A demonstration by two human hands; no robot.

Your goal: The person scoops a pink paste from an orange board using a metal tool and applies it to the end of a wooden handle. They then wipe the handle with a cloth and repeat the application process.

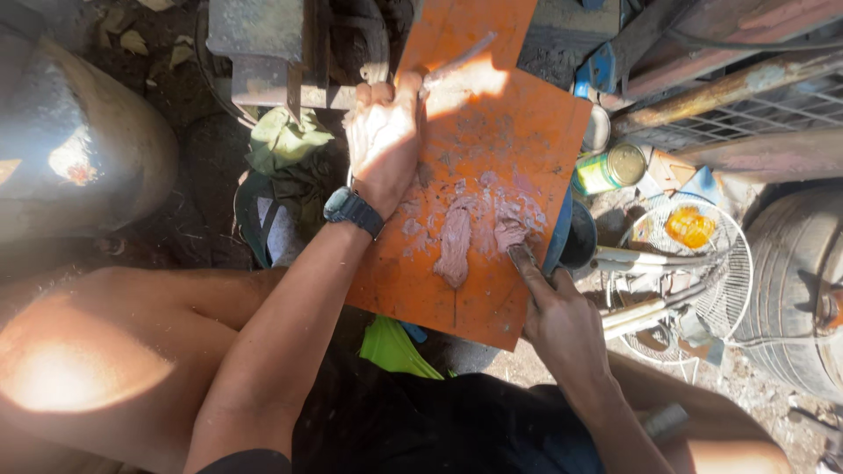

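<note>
Pinkish-grey putty point(457, 241) lies mid-way on the flat orange board point(518, 132); right hand point(562, 320) grips a small scraper point(520, 254) at its edge and should press flat, while left hand point(384, 140) clasps a stick point(457, 61) near the board's top.

Putty point(457, 241) lies on the board point(518, 114); a can point(612, 168) stands right of it.

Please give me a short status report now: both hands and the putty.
Left hand grips a smeared tool at the orange board. Right hand spreads pinkish putty with a scraper. Nothing blocking.

Harsh sunlight, deep shadows, blown-out glare patches
</note>
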